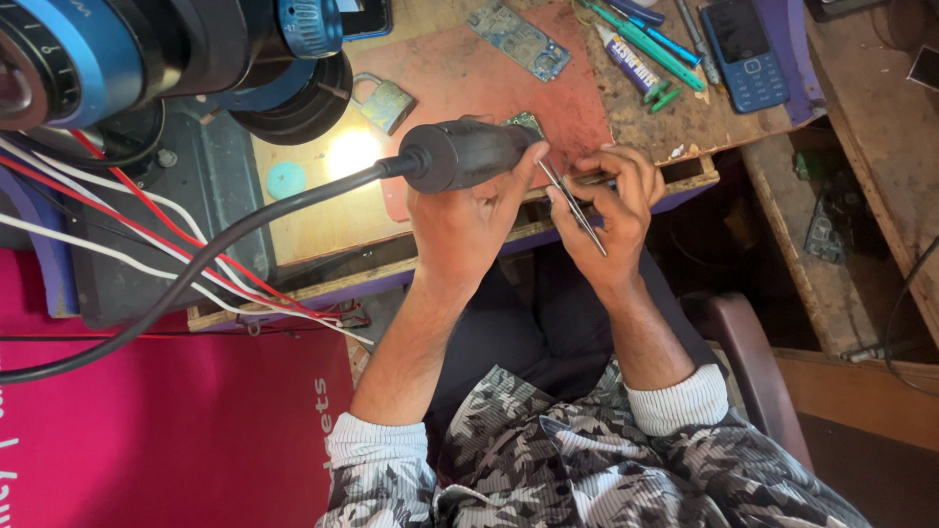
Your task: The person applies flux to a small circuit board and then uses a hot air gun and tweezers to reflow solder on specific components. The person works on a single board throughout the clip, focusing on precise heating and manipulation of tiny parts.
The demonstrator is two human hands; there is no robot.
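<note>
Looking down at a wooden worktop (323,210), worn, with a reddish mat (469,78) over its middle. Big microscope head (147,49) upper left, red and white wires (147,235) trailing below it.

Left hand (460,220) has its grip wrapped around a dark, fat-handled hot-air tool (469,154); thick black cable (196,274) runs off left and down. Right hand (611,210) has its grip pinched narrow on thin metal tweezers (572,207), which slant up-left toward the tool's nose.

Small green circuit board (525,122) sits at the worktop's front edge, on the mat, just above both hands; mostly hidden by the tool. Tweezer tip contact: can't tell.

Front edge chipped, hands hang over it above the lap. Open mat behind the board. Farther back: second circuit board (518,39), padlock (383,101), blue phone (745,49), pens and tubes (646,44).
</note>
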